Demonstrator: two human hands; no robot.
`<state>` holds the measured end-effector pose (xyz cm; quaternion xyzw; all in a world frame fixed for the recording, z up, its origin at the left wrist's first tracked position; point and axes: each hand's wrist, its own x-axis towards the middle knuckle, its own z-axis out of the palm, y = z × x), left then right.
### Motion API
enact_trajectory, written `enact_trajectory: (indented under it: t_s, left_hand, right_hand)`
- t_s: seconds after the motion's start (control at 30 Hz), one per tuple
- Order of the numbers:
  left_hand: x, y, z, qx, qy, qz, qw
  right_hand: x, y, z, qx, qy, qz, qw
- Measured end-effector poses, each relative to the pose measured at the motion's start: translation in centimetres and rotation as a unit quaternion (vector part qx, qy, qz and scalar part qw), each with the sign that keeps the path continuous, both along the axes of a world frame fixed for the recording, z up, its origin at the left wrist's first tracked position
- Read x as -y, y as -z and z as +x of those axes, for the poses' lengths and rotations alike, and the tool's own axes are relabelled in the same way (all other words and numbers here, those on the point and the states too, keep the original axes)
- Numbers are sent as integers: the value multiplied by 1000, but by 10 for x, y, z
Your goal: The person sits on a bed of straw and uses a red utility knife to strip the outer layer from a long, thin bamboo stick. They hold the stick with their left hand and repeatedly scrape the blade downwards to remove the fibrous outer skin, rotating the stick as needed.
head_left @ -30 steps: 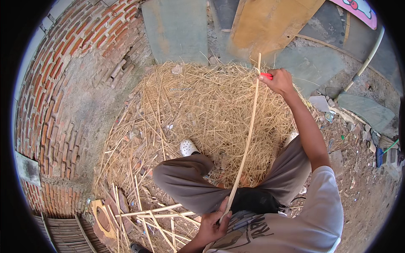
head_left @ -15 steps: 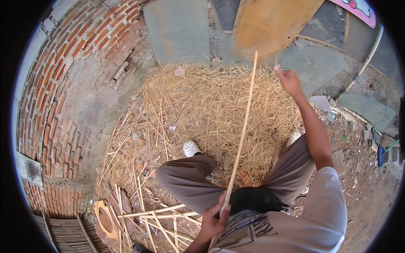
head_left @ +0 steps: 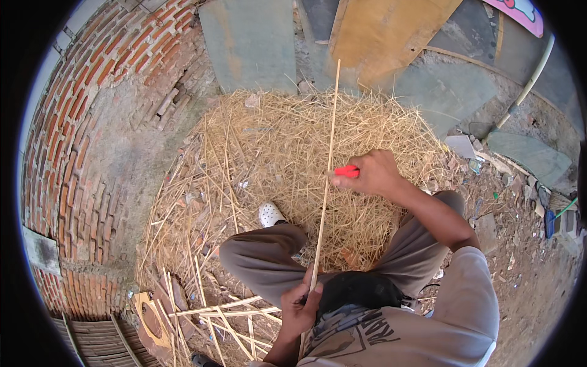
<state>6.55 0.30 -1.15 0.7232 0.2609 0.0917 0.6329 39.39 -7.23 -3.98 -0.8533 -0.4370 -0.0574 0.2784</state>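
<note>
A long, thin bamboo strip (head_left: 333, 122) slants up from my lap, over the pile of shavings. Near its lower end, my left hand (head_left: 299, 311) is closed round it at my waist. My right hand (head_left: 376, 173) grips a small red-handled tool (head_left: 347, 171) against the strip, about midway along its length. The tool's working edge is too small to make out. A black cloth or pad (head_left: 361, 293) lies across my lap, under the strip.
Pale shavings (head_left: 275, 147) are heaped between and beyond my legs. Several cut bamboo strips (head_left: 226, 309) lie crossed at lower left. A brick wall (head_left: 79, 165) rises on the left. Boards (head_left: 247, 49) lean at the back, and rubble (head_left: 520, 177) lies on the right.
My right hand has come back from beyond the strip's far end to its middle, and the red tool now shows. The strip's far end has swung left.
</note>
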Motion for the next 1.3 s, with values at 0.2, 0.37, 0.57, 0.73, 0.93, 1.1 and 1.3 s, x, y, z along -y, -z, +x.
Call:
enact_trajectory:
  t_s: [0.2,0.37,0.57,0.73,0.93,1.1,1.3]
  left_hand:
    - [0,-5,6,16,-14,-36,999]
    - [6,-4,-5,-4,27,-81,996]
    - [-6,1,-1,30,-59,-316,947]
    - [-9,8,3,100,-48,-432,895]
    - [3,11,-8,60,-32,-414,908]
    - [-5,22,-4,101,-65,-422,899]
    - [-5,15,-4,79,-62,-391,915]
  right_hand:
    - [0,-3,-32,50,-111,-22,992]
    - [4,0,34,9,53,-4,999]
    - [-7,8,-53,52,-158,-19,986]
    - [-13,9,-29,90,-121,-3,989]
    - [-13,7,41,-19,60,-105,992]
    - [-17,18,-39,9,-121,-86,989]
    - [-15,15,-7,46,-81,-58,994]
